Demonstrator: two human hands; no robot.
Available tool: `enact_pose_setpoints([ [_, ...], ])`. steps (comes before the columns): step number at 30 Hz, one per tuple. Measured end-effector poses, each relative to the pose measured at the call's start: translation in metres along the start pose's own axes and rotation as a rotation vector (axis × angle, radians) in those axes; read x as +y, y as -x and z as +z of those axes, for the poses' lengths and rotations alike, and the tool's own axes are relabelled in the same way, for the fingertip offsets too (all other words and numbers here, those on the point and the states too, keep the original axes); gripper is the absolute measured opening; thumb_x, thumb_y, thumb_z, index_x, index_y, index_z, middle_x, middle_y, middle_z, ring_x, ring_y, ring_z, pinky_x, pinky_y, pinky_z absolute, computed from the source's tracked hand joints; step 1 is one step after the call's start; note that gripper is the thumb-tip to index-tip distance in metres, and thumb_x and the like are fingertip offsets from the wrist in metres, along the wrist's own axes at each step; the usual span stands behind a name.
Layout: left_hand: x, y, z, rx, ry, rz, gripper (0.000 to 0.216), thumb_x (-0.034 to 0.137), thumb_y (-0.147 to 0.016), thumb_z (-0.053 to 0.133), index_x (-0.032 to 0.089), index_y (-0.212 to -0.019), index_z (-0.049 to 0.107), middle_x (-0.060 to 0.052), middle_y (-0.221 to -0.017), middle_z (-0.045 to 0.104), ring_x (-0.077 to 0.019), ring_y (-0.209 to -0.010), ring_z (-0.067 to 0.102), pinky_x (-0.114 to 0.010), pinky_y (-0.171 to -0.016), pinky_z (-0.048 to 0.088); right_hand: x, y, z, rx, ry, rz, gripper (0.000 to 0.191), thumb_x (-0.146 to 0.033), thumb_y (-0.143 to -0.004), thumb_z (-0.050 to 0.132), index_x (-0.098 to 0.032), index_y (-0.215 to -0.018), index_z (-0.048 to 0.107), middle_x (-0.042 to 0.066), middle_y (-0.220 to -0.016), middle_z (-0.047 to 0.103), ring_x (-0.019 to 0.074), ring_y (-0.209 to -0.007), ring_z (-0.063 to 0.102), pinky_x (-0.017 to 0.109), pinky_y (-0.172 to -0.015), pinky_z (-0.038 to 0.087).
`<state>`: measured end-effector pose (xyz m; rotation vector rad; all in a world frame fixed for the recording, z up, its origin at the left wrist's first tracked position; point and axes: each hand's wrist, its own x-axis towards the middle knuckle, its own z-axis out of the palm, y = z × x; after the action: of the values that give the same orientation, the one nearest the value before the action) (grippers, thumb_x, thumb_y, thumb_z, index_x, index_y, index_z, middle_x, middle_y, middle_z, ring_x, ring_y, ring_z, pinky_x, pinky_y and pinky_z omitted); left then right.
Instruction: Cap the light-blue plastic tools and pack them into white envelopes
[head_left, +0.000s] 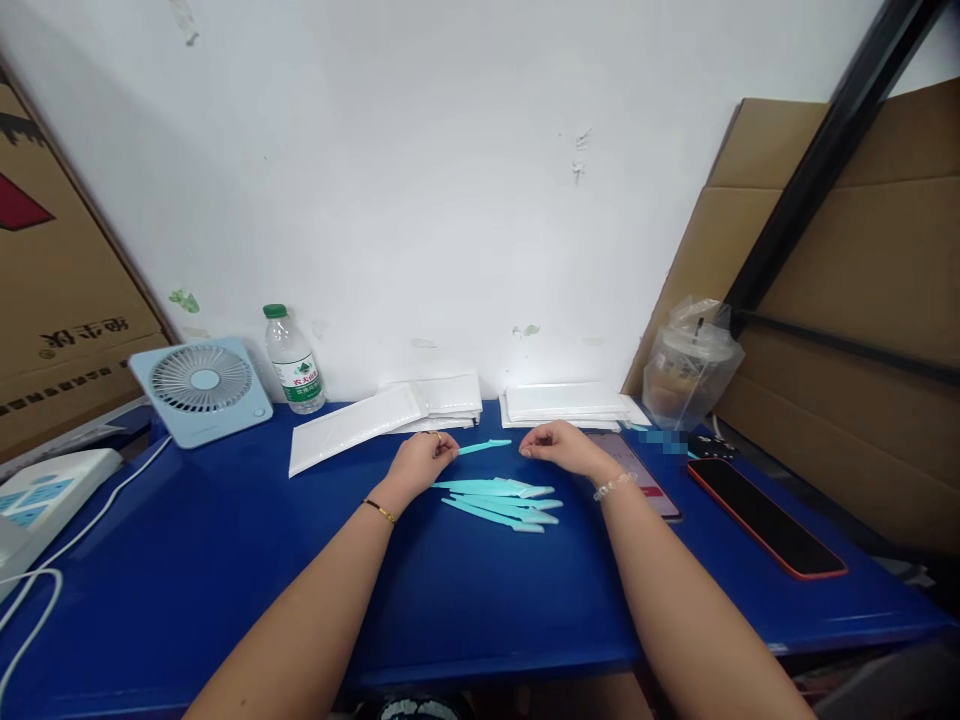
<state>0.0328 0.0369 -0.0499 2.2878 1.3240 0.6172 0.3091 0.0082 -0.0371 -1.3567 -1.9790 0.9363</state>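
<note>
My left hand [424, 463] pinches a slim turquoise eyebrow razor [484, 447] by its handle end, with the blade end pointing right. Just past that tip, my right hand [556, 447] has thumb and forefinger closed together. Whether anything small is between them cannot be made out. Below both hands lies a fanned pile of similar turquoise eyebrow razors [499, 502], their wider ends to the right. Behind my left hand are white padded envelopes [360, 425], partly overlapping. Another stack of white envelopes [562, 402] lies behind my right hand.
On the blue table [480, 600], a light blue fan [201, 385] and a water bottle [294, 360] stand left. A white device [56, 495] with cables is farther left. Right are a phone [649, 480], a red-edged phone [765, 517] and a bagged drink cup [686, 370].
</note>
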Motion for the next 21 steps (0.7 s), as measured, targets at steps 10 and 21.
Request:
enact_pose_setpoints([
  [10, 0.013, 0.005, 0.001, -0.112, 0.000, 0.152, 0.025, 0.044, -0.070, 0.061, 0.023, -0.081, 0.068, -0.002, -0.080, 0.061, -0.0169, -0.076, 0.056, -0.024, -0.064, 0.039, -0.012, 0.002, 0.011, -0.093, 0.163, -0.080, 0.020, -0.034, -0.072, 0.062, -0.016, -0.078, 0.070, 0.003, -0.076, 0.063, 0.0132, -0.066, 0.055, 0.023, -0.060, 0.042],
  [21, 0.023, 0.010, 0.002, -0.142, -0.062, 0.053, 0.015, 0.031, -0.074, 0.055, 0.020, -0.072, 0.065, -0.001, -0.075, 0.065, -0.0142, -0.065, 0.055, -0.023, -0.056, 0.035, -0.015, 0.001, 0.017, -0.166, 0.249, -0.026, 0.014, -0.028, -0.069, 0.062, -0.015, -0.072, 0.064, 0.002, -0.067, 0.062, 0.0119, -0.058, 0.051, 0.022, -0.052, 0.037],
])
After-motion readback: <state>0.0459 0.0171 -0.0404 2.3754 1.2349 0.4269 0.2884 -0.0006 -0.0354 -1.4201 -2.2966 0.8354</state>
